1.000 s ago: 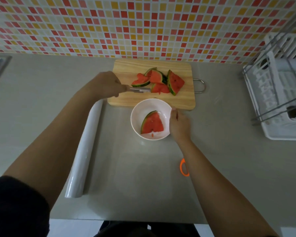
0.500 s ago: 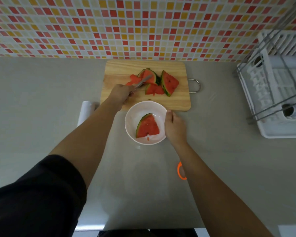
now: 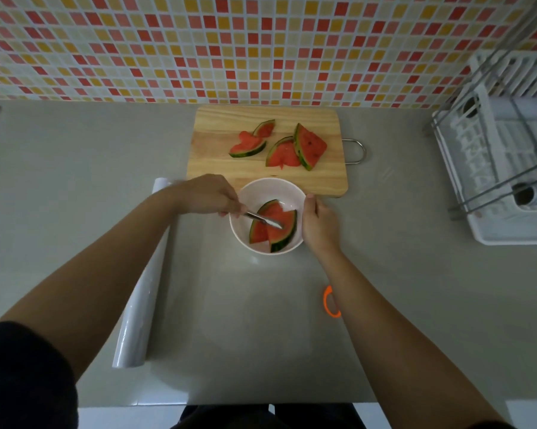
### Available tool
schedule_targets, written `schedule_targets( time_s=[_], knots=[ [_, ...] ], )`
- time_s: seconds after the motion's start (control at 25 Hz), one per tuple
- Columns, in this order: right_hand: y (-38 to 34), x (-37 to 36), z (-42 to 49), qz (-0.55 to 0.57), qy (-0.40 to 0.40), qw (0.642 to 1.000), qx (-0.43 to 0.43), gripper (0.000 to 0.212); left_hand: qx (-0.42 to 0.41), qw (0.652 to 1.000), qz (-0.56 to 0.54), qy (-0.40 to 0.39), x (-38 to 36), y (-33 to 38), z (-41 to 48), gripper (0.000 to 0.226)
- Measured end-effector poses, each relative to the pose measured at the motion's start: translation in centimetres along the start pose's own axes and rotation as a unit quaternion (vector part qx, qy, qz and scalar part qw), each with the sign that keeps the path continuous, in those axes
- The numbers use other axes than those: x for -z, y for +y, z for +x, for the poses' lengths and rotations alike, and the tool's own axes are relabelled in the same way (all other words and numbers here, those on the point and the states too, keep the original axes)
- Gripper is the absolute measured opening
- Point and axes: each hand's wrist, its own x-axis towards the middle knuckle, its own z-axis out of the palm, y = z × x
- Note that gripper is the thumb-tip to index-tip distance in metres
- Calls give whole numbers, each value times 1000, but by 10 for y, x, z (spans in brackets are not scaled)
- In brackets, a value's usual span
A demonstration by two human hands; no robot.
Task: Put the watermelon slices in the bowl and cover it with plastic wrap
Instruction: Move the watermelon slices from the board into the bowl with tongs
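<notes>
A white bowl (image 3: 254, 193) stands on the grey counter just in front of the wooden cutting board (image 3: 223, 125). Two watermelon slices (image 3: 284, 235) lie in the bowl. My left hand (image 3: 208, 195) grips a metal utensil (image 3: 262, 219) whose tip rests on the slices in the bowl. My right hand (image 3: 318, 222) holds the bowl's right rim. Several more watermelon slices (image 3: 310, 145) lie on the board. A roll of plastic wrap (image 3: 143, 292) lies on the counter to the left, partly under my left arm.
A white dish rack (image 3: 502, 168) with metal bars stands at the right. An orange ring-shaped object (image 3: 327, 300) lies on the counter, partly hidden by my right forearm. A tiled wall runs along the back. The counter's front edge is near my body.
My left hand carried a slice from the board into the bowl with the utensil; the bowl now holds two slices. My right hand stayed on the bowl's rim.
</notes>
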Motion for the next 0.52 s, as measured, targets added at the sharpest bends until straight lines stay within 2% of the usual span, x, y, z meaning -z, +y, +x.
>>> schedule_targets(
  time_s=[0.12,0.2,0.28,0.36,0.44,0.52],
  knots=[
    [0,0,1,3,-5,1000,8,46,19,986,168,2,10,19,-2,41],
    [1,0,1,7,-2,1000,7,45,39,980,193,24,33,17,-9,44],
    [2,-1,1,11,3,1000,6,44,38,990,116,76,51,12,-10,43],
    [2,-2,1,13,4,1000,4,43,34,991,-23,130,52,12,4,37],
    [3,-2,1,11,5,1000,2,42,59,976,-146,147,40,14,29,31],
    [3,-3,2,10,7,1000,10,41,80,972,-177,133,27,18,55,30]
  ],
)
